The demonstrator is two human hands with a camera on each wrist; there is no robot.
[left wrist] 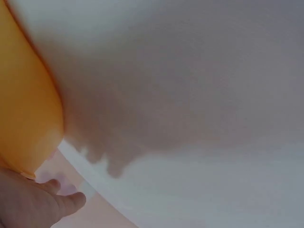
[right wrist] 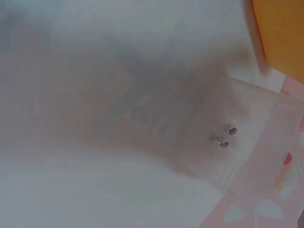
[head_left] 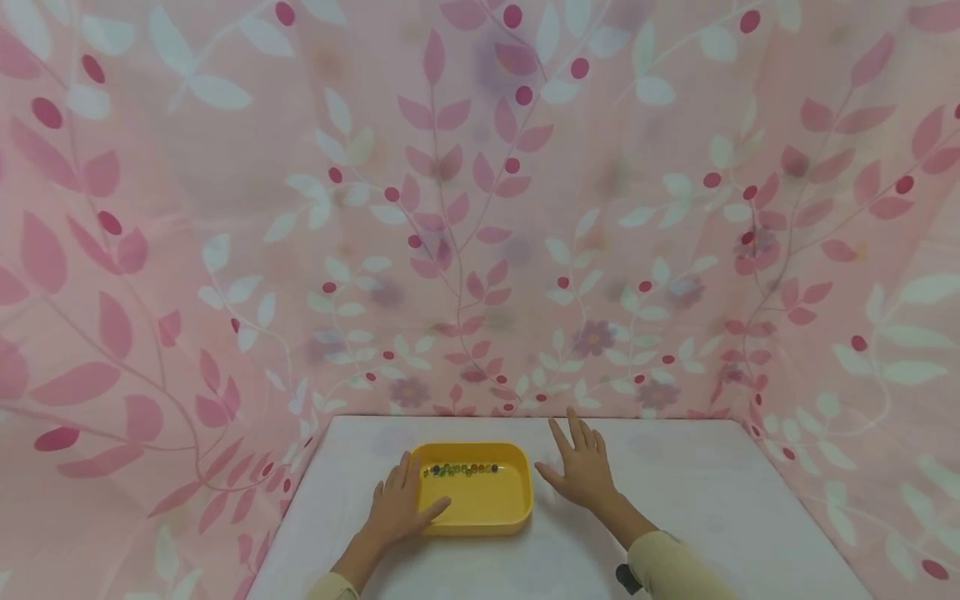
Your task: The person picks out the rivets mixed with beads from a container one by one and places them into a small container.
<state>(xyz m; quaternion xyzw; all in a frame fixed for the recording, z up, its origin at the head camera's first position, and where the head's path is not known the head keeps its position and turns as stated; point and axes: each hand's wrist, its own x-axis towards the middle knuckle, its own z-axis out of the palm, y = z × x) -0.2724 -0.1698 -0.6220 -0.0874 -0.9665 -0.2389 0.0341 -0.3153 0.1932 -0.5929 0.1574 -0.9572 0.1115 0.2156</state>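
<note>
A yellow tray [head_left: 480, 527] sits on the white table, with several small coloured marbles [head_left: 459, 470] lined up near its far side. My left hand [head_left: 396, 504] is at the tray's left side, fingers extended along the rim and thumb reaching over the near left corner. In the left wrist view, fingertips [left wrist: 71, 204] show below the tray's wall [left wrist: 28, 104]. Right of the tray, my right hand [head_left: 585, 473] has its fingers and thumb spread. A clear plastic box [right wrist: 237, 137] with a few small dark shiny bits appears in the right wrist view; I cannot tell whether the right hand holds it.
The white table [head_left: 697, 500] has its far edge against a pink leaf-patterned curtain [head_left: 480, 250], which also hangs along both sides. A dark wrist camera [head_left: 628, 577] is at the right sleeve [head_left: 671, 567]. Hand shadows fall on the tabletop.
</note>
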